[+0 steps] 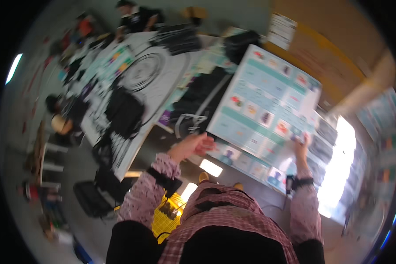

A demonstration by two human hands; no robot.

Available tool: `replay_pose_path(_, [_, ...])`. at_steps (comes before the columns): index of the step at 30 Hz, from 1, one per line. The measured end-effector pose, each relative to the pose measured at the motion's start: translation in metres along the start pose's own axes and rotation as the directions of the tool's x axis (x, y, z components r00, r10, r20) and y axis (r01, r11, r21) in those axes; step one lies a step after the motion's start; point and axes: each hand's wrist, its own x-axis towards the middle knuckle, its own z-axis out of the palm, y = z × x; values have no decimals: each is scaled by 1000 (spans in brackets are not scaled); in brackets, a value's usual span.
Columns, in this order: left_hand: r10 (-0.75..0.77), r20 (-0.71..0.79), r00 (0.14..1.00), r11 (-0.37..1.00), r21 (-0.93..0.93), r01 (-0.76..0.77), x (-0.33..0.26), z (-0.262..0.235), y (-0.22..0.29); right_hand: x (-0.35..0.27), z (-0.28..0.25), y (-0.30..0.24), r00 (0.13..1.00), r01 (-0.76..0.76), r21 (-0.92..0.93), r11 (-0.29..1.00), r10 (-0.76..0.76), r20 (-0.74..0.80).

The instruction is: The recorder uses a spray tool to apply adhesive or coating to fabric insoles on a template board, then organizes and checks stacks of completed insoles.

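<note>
A large printed sheet (pixel 255 103), pale blue with rows of small coloured pictures, lies slanted in front of me. Beneath its near edge, part of a similar printed sheet (pixel 246 165) shows. My right hand (pixel 301 147) is at the right edge of the upper sheet, its fingers closed on it. Just off the sheet's near left corner is my left hand (pixel 196 146), fingers loosely apart and slightly blurred, with nothing visible in it. Dark bands circle both my wrists over patterned sleeves.
Large brown cardboard (pixel 330 57) stands behind the sheet. To the left, a long pale table (pixel 158 94) carries black bags (pixel 125 112) and coiled cord. A yellow crate (pixel 167 218) sits by my left leg, near a black chair (pixel 92 198). Other people are around the far table.
</note>
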Motion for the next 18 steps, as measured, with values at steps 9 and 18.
replay_pose_path(9, [337, -873, 353, 764, 34, -644, -125, -313, 113, 9, -62, -129, 965, 71, -204, 976, -119, -233])
replay_pose_path(18, [298, -903, 310, 371, -190, -909, -31, -587, 168, 27, -8, -301, 842, 320, -537, 781, -494, -217])
